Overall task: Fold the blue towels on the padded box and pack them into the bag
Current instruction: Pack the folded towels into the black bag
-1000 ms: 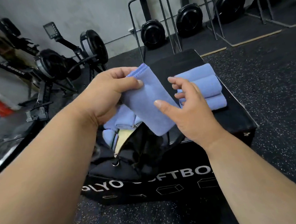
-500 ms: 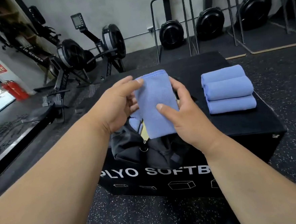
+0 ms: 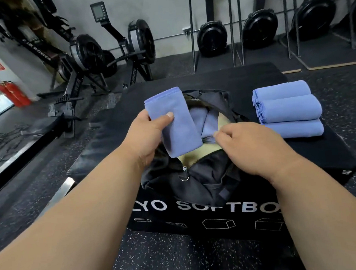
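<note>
Gym floor (image 3: 339,106), rowers (image 3: 95,56), stacked towels (image 3: 287,110)

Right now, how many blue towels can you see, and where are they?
Held in the left hand: 1 towel
Inside the bag: at least 2
Stacked on the box: 3
Total: at least 6

Folded blue towel (image 3: 173,122) above open black bag (image 3: 199,181)

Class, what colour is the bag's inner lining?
Pale beige lining, seen best in the head view.
</note>
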Tool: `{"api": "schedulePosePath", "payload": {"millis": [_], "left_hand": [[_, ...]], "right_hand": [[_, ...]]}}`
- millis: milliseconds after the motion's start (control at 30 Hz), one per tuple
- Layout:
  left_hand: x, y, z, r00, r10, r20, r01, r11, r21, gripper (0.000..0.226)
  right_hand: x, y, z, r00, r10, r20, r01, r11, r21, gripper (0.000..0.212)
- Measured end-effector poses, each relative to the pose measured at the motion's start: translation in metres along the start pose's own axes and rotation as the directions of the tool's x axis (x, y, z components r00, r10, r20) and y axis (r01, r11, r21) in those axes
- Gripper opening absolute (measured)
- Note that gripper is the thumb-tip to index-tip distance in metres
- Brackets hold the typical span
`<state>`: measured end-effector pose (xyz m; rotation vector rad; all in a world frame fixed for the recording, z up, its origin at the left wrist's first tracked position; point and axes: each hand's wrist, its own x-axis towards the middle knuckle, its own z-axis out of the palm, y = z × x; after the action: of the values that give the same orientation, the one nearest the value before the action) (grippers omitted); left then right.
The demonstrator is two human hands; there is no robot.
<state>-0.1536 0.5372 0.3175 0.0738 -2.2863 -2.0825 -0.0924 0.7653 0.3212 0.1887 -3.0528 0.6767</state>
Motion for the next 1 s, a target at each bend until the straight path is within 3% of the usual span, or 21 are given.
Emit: {"api": "schedulePosePath", "payload": {"millis": [133, 267, 433, 567, 800, 1000], "left_hand": [[0.019, -0.011, 0.017, 0.996, 0.008, 0.084, -0.025, 0.977, 0.21, 0.029], [0.031, -0.021, 0.036, 0.977, -0.125, 0.17, 0.049, 0.918, 0.393, 0.044], [0.049, -0.03, 0.054, 0.914, -0.333, 0.234, 0.249, 0.913, 0.324, 0.041], [0.053, -0.036, 0.06, 0.845, -0.453, 0.284, 0.371, 0.879, 0.299, 0.032], [0.046, -0.04, 0.06, 0.701, -0.619, 0.354, 0.48, 0.777, 0.408, 0.011], [0.048, -0.028, 0.052, 0.629, -0.589, 0.507, 0.573, 0.792, 0.209, 0.035]], "right_hand": [[0.003, 0.013, -0.001, 0.997, -0.076, -0.009, 0.076, 0.996, 0.047, 0.032], [0.0, 0.019, -0.002, 0.992, -0.128, 0.021, 0.124, 0.984, 0.126, 0.035], [-0.002, 0.031, -0.005, 0.991, -0.134, -0.015, 0.13, 0.918, 0.374, 0.034], [-0.001, 0.036, -0.003, 0.983, -0.177, -0.045, 0.18, 0.888, 0.422, 0.035], [-0.002, 0.04, -0.002, 0.975, -0.217, -0.044, 0.209, 0.837, 0.505, 0.043], [-0.004, 0.04, -0.003, 0.974, -0.214, -0.072, 0.221, 0.828, 0.516, 0.039]]}}
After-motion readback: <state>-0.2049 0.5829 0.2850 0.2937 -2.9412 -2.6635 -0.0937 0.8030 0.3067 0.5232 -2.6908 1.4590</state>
